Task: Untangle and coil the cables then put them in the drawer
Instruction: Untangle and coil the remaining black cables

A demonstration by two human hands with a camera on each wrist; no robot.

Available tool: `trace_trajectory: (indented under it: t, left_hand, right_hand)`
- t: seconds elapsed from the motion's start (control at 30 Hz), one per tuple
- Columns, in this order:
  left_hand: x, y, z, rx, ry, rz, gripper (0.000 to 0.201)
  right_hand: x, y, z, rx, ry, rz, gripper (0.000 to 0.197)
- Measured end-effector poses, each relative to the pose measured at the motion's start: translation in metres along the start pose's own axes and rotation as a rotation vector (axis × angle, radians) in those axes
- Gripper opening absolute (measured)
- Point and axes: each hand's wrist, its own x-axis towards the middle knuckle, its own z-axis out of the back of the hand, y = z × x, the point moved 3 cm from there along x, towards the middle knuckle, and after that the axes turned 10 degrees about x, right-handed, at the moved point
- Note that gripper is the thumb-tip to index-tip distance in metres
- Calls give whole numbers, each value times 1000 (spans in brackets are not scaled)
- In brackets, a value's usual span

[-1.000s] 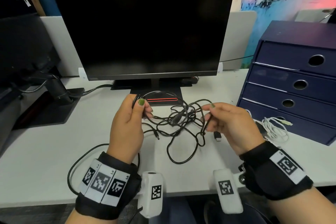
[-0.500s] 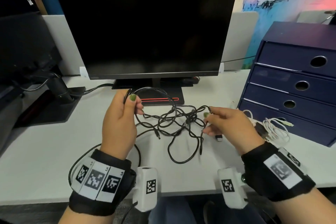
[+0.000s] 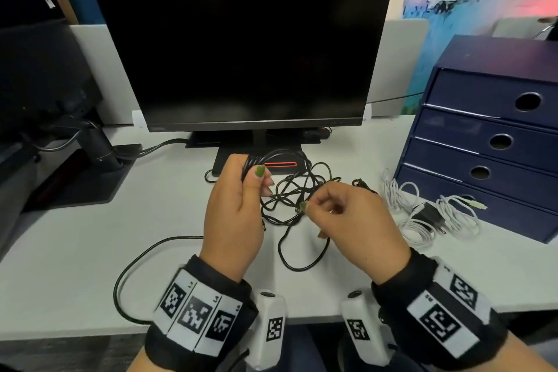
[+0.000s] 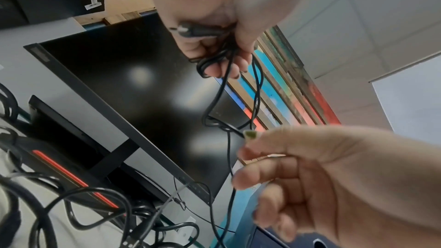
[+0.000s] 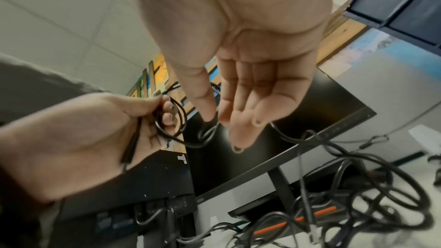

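A black cable [image 3: 297,190] lies tangled on the white desk [image 3: 75,251] in front of the monitor stand. My left hand [image 3: 256,178] is raised over the desk and grips a few gathered loops of this cable [image 4: 210,63]. Just to its right, my right hand [image 3: 306,208] pinches one strand between thumb and forefinger [image 5: 214,120], its other fingers loosely extended. In the right wrist view the left hand [image 5: 95,139] holds the small coil [image 5: 171,120]. The rest of the cable trails down to the desk. A dark blue drawer unit [image 3: 489,142] stands at the right with all its drawers closed.
White cables and a black plug [image 3: 428,217] lie in front of the drawer unit. A large dark monitor [image 3: 241,45] stands behind the tangle. Another black cable [image 3: 136,266] loops over the desk's front edge at the left. A second monitor stand [image 3: 99,154] sits at the far left.
My right hand has moved left, close to the left hand, bringing a cable strand with it. The left hand keeps hold of its loops, and the tangle has drawn in a little.
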Motion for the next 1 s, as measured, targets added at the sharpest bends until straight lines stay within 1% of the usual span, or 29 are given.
trace_trajectory:
  t: [0.07, 0.13, 0.23, 0.33, 0.4, 0.47, 0.57, 0.67, 0.7, 0.8, 0.9, 1.0]
  left_hand:
    - [0, 0, 0, -46, 3, 17, 21]
    - [0, 2, -1, -78, 17, 26, 21]
    - [-1, 0, -4, -138, 73, 27, 22]
    - [-4, -3, -8, -225, 155, 27, 22]
    - [-6, -4, -10, -247, 184, 32, 22]
    - [-7, -3, -12, -268, 206, 54, 24]
    - [-8, -3, -13, -318, 277, 68, 24]
    - [-9, -1, -15, -343, 329, 73, 25]
    - [-9, -1, -15, -351, 336, 77, 25]
    - [-10, -2, -17, -372, 349, 75, 25]
    - [-12, -6, -18, -411, 391, 86, 23]
    - [-12, -5, -19, -385, 391, 92, 23]
  right_hand:
    - [-1, -1, -1, 1, -3, 22, 17]
    - [-3, 0, -2, 61, 2, 24, 20]
    - [-1, -2, -6, 101, 2, 5, 16]
    - [6, -7, -9, 150, 4, -58, 23]
    - [8, -8, -9, 196, 7, -105, 24]
    - [11, -7, -10, 267, 15, -158, 26]
    - [10, -5, -11, 371, 29, -239, 30]
    - [10, -1, -9, 390, 16, -247, 36]
    - [11, -1, -8, 386, -5, -236, 35]
    - [14, -1, -4, 371, -58, -209, 19]
    - [16, -4, -4, 366, -56, -215, 27]
    - [17, -3, -3, 399, -61, -207, 18]
